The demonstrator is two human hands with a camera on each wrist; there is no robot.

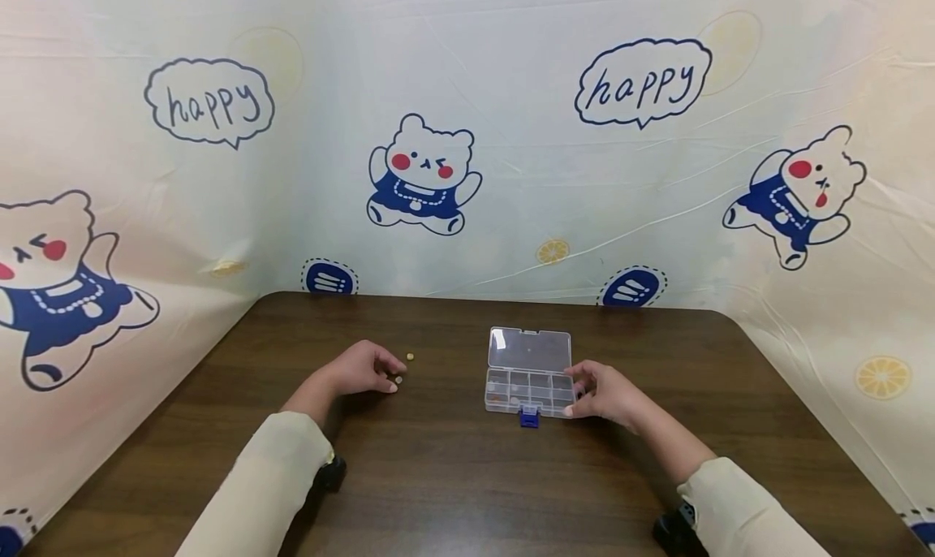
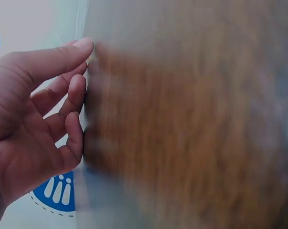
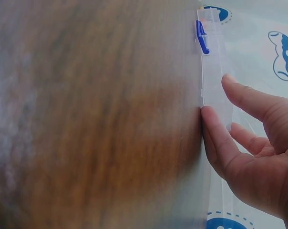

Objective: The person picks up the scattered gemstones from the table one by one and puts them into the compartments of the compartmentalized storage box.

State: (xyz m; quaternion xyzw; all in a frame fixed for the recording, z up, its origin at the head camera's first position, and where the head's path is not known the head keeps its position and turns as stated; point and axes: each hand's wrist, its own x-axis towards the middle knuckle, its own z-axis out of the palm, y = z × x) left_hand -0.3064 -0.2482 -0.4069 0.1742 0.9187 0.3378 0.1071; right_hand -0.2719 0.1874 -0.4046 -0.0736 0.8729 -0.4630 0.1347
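My left hand (image 1: pixel 363 369) is low over the table, thumb and index fingertips on either side of a small pale bead-like piece (image 1: pixel 398 380). Just beyond the fingertips lies a similar yellowish piece (image 1: pixel 411 356). In the left wrist view the other fingers (image 2: pixel 75 90) are loosely bent. A clear plastic compartment box (image 1: pixel 540 391) stands right of centre with its lid (image 1: pixel 529 350) laid back and a blue latch (image 1: pixel 529 416) in front. My right hand (image 1: pixel 605 393) holds its right end, thumb at the front corner and fingers at the back. Small pieces show in its front left compartments.
Both hands work over a dark brown wooden table (image 1: pixel 453 468). A pale curtain (image 1: pixel 511 175) printed with bears stands behind it and along both sides. Dark bands (image 1: pixel 331 473) sit at the wrists, by the cream sleeves (image 1: pixel 256 480).
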